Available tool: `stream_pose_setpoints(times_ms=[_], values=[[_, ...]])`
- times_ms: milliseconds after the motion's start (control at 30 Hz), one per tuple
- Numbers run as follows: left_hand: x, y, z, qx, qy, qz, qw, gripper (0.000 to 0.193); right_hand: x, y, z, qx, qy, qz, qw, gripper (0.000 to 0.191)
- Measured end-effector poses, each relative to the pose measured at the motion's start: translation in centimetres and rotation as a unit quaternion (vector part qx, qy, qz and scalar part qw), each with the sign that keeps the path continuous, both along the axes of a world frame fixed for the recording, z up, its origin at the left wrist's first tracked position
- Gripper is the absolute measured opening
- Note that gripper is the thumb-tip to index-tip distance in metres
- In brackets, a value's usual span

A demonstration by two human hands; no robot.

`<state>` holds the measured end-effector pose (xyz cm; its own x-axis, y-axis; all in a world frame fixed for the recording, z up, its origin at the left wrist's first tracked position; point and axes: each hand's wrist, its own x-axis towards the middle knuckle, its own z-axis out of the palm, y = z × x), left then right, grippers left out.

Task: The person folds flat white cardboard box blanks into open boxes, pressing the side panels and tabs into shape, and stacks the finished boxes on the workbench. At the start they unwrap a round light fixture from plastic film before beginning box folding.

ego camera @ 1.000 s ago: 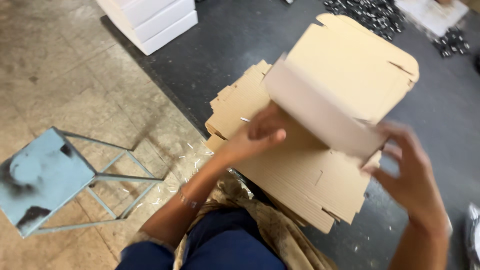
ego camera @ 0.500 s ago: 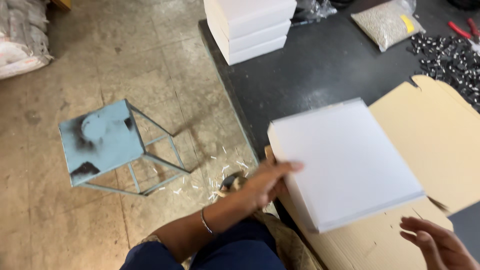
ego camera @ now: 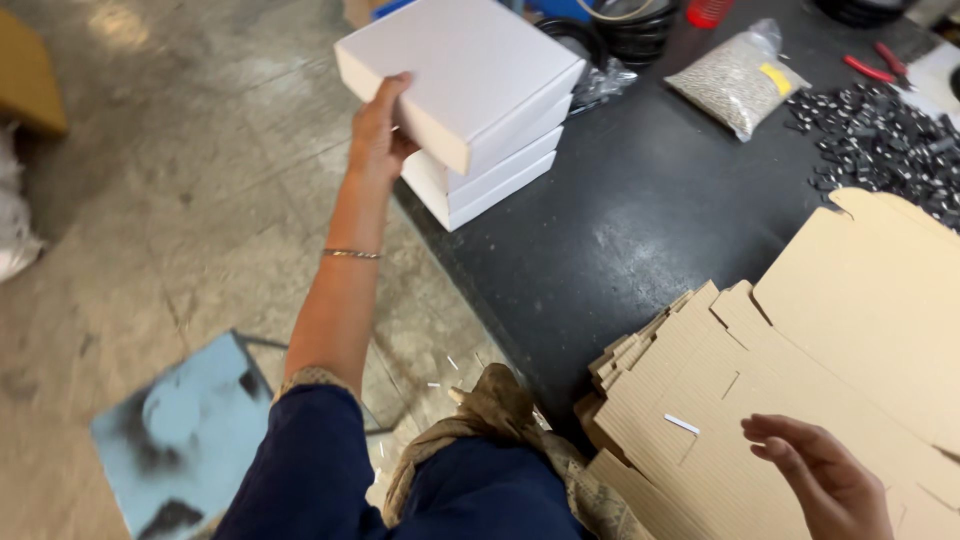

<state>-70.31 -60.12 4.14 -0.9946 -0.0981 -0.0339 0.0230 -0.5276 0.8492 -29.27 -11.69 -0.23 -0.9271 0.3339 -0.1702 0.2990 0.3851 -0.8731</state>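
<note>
Carried leftward, plain white folded box (ego camera: 470, 75) now tops the stack, left grip (ego camera: 378, 130) grasping it; right hand (ego camera: 820, 480) released.

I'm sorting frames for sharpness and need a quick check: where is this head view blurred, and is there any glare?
Head view: the pale blue metal stool and concrete floor at lower left are smeared by motion blur; the white folded cardboard box in the left hand is fairly sharp; the dark worktable shows a soft sheen, no harsh glare; the right hand over the flat brown cardboard blanks is slightly soft.
</note>
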Motion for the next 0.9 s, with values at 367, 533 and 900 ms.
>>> stream_pose_setpoints(times_ms=[367,533,900], values=[[-4.7,-2.0,-1.4,-0.063,0.006,-0.024,0.998,0.093,-2.6,-6.0,1.9,0.015,-0.058,-0.018,0.998,0.033],[-4.4,-2.9,-1.4,-0.090,0.022,-0.034,0.995,0.100,-4.1,-7.0,2.6,0.034,-0.089,-0.016,0.995,0.034],[-4.3,-4.7,-3.0,-0.253,-0.002,0.030,0.967,0.101,-2.2,-6.1,-4.5,0.323,-0.111,-0.025,0.940,0.070]])
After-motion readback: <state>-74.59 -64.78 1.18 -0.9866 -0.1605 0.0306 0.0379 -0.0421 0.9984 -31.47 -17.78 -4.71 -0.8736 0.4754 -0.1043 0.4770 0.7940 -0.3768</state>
